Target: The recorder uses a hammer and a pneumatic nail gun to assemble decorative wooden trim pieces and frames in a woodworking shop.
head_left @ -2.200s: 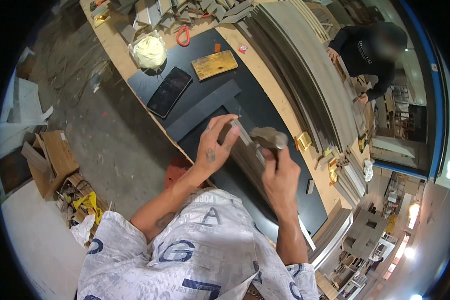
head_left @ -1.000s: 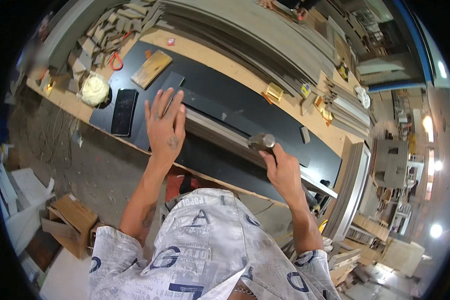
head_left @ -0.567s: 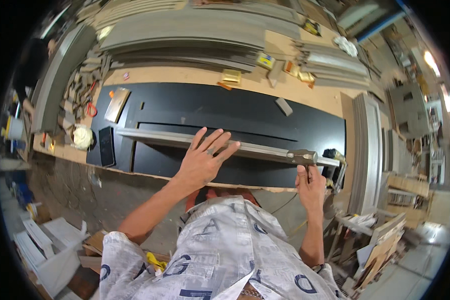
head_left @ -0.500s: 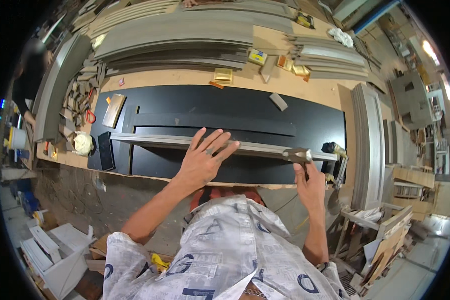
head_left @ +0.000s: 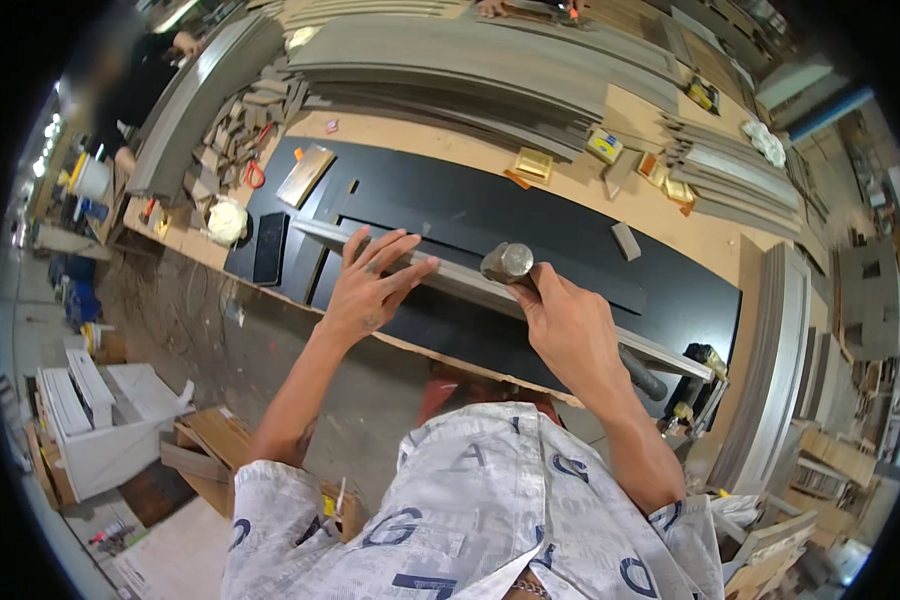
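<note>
A long narrow grey board stands on edge across a black panel on the bench. My left hand rests on the board's left part, fingers spread over its upper edge. My right hand is wrapped round the handle of a hammer. The hammer's metal head is over the board's middle; whether it touches cannot be made out. The rubbery dark end of the handle shows past my right wrist. A black phone lies beside the board's left end.
Stacked grey boards lie at the bench's back, with more panels at the right. A small wood block sits on the black panel. Offcuts fill the left side. A co-worker stands at far left; another person's hand is at the back.
My right hand has moved the hammer leftward from near the board's right end to its middle. My left hand stays spread on the board. The whole view has tilted and shifted.
</note>
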{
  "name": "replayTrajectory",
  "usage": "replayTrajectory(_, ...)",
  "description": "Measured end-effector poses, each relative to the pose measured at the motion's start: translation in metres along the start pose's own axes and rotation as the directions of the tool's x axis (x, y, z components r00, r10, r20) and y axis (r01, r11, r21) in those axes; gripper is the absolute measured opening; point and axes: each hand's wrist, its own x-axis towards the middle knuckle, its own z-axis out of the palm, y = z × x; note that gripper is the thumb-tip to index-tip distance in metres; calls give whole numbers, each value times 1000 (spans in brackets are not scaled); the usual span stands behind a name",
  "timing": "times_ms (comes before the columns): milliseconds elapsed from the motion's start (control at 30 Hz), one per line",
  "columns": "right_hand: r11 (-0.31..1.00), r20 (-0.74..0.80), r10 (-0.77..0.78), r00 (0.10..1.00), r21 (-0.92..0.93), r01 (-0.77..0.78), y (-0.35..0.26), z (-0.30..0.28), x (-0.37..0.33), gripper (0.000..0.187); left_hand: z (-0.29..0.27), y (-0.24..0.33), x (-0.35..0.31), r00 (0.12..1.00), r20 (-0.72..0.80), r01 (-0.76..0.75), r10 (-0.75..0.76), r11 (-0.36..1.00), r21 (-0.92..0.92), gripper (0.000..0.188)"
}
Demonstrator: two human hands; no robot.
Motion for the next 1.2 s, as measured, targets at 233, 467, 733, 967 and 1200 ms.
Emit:
replayTrajectory(233,989,126,53,991,-144,-35,5,20,12,24,9,-6,0,999,-53,-3,-2,997,-84,45)
replayTrajectory(467,987,114,101,988,-137,-85,30,2,-10,27,24,24,23,998,-32,-51,46,984,-170,44)
replayTrajectory(733,976,26,181,983,-132,-176,75,-26,-58,24,53,94,57,982,39,-174,185,965,-197,53)
replayTrajectory(967,967,-43,231,972,-97,-234,85,-46,-85,25,59,111,72,977,38,-202,211,964,-174,48)
replayTrajectory(1200,946,-90,295,951,-111,-304,111,-73,-115,29,77,166,87,965,32,-250,259,953,-173,46)
